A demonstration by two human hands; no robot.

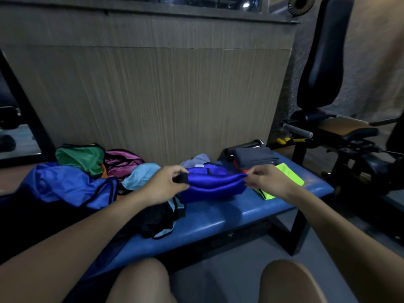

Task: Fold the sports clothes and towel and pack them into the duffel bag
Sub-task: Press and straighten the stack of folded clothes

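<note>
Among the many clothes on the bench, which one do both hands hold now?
The royal blue garment: the left hand and right hand pinch its two ends. The green, pink and light blue pieces lie untouched on the bench.

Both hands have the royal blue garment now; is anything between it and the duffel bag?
The left hand and right hand pinch the blue garment over the bench. No duffel bag is clearly identifiable. Left of the garment lies a pile: light blue cloth, a blue drawstring sack, green and pink pieces.
</note>
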